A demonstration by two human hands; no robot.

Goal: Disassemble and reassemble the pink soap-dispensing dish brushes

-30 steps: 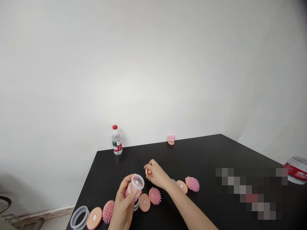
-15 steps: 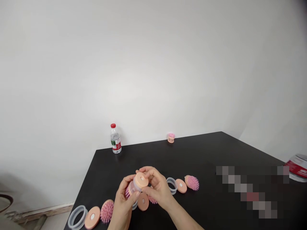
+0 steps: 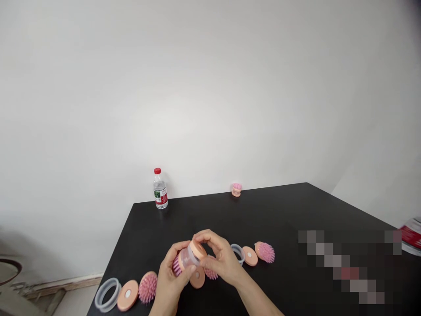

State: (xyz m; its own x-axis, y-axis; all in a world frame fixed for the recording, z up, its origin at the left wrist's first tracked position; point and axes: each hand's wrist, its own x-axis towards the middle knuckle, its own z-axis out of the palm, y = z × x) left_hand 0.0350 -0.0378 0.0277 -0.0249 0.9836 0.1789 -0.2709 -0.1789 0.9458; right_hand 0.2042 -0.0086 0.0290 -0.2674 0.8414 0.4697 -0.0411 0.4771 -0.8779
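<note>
Above the near side of the table, my left hand (image 3: pixel 171 275) is closed around a small scrub brush (image 3: pixel 188 259) with pink bristles, a clear middle and a peach cap. The brush lies tilted, its bristles toward the left palm. The fingers and thumb of my right hand (image 3: pixel 221 260) grip the peach cap end. Below and behind my hands lie a peach disc (image 3: pixel 197 277) and a pink bristle head (image 3: pixel 211 268), both partly covered. To the left are a clear ring (image 3: pixel 108 295), a peach disc (image 3: pixel 127 296) and a bristle head (image 3: pixel 148 287).
Right of my hands lie another clear ring (image 3: pixel 238 253), peach disc (image 3: pixel 250 256) and bristle head (image 3: pixel 265 252). A water bottle (image 3: pixel 161 193) and a whole brush (image 3: pixel 236 190) stand at the black table's (image 3: pixel 269 210) back edge by the wall. A blurred patch covers the right side.
The held brush has turned, so its cap now shows more from the side and faces right. My right hand has shifted slightly right, still on the cap.
</note>
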